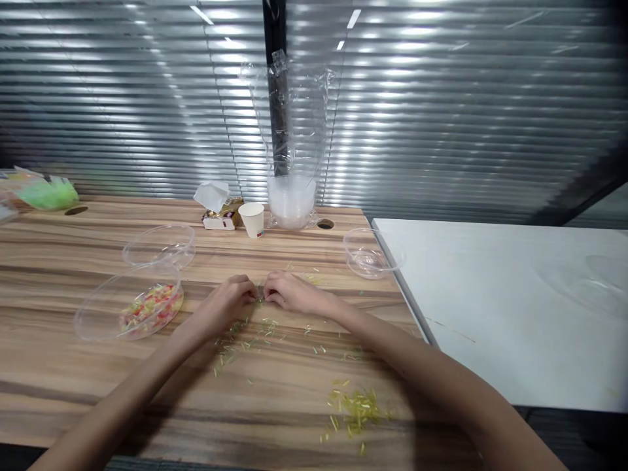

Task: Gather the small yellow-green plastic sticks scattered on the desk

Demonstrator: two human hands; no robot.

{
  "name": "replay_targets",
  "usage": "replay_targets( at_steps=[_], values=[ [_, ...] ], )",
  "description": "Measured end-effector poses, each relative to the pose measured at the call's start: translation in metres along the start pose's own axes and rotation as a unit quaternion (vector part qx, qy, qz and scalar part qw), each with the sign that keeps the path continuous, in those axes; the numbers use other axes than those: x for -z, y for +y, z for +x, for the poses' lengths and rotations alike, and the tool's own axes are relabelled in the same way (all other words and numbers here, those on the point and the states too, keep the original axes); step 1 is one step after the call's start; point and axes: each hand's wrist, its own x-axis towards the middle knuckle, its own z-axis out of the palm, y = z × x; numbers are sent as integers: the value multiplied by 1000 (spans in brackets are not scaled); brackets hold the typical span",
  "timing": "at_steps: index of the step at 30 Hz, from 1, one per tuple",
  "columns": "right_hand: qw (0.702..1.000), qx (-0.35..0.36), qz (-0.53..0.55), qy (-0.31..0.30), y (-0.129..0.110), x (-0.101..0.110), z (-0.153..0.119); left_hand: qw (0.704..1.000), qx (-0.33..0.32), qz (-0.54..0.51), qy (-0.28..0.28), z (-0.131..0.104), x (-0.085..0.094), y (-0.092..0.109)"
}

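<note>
My left hand (234, 297) and my right hand (289, 292) rest close together on the wooden table, fingertips bent down and nearly meeting. Both are closed in a pinch; what they hold is too small to make out. Small pale green pieces (269, 327) lie scattered below and between them. Nearer the front edge sits a loose pile of yellow pieces (360, 409). A clear round bowl (171, 314) at left contains mixed red, yellow and pink pieces (150, 306).
Behind stand a tissue box (220, 220), a paper cup (253, 220) and stacked clear bowls (292, 201) in plastic wrap. Other clear bowls are at left (159, 245) and right (370, 254). A white table (490, 294) adjoins on the right.
</note>
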Motion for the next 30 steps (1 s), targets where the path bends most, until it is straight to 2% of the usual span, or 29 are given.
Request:
replay_targets(
  at_steps=[7,14,21,26,30],
  values=[
    [1000,-12,4,28,-8,1,-7,1000,-13,12,8,-2,3,8],
    [997,-10,30,70,-7,-7,-11,998,28,-12,56,-14,11,-4],
    [997,-32,21,61,-9,-14,-4,996,83,3,36,3,13,-7],
    [998,-24,27,52,-8,-15,0,995,66,-22,69,1,7,-11],
    [999,-26,27,37,-7,-15,5,997,46,-37,59,-2,6,-11]
  ],
)
